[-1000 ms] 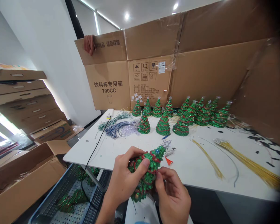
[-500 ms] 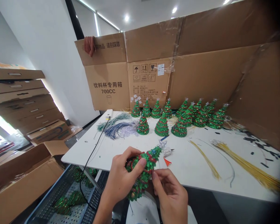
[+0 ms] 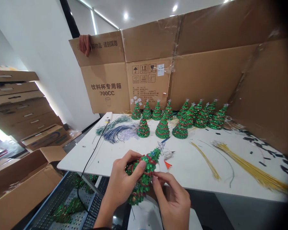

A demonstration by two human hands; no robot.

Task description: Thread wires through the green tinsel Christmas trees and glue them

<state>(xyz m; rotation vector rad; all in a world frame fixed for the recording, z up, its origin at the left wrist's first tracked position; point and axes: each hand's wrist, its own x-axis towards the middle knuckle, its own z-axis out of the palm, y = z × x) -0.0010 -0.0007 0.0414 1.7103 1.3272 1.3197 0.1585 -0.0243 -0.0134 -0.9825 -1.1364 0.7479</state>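
Note:
A green beaded tree (image 3: 146, 171) with red garland and a clear star at its tip is tilted to the upper right, held in front of the table's edge. My left hand (image 3: 124, 179) is wrapped round its left side, thumb across the front. At the tree's right side, the thumb and forefinger of my right hand (image 3: 171, 198) are pinched together, touching the garland; whatever lies between the fingertips is too small to make out. Just beyond the star lie a white tool (image 3: 167, 155) and an orange piece (image 3: 167, 164).
Finished-looking trees (image 3: 162, 127) stand along the back of the white table (image 3: 86, 156), before cardboard walls (image 3: 206, 70). Blue wires (image 3: 115, 134) lie left, yellow wires (image 3: 249, 163) right. A black cable (image 3: 92, 150) hangs over the front edge above a blue crate (image 3: 50, 191).
The whole view has shifted slightly, so the table and trees appear a little further left. My left hand keeps its hold, and my right fingers stay pinched at the tree's side.

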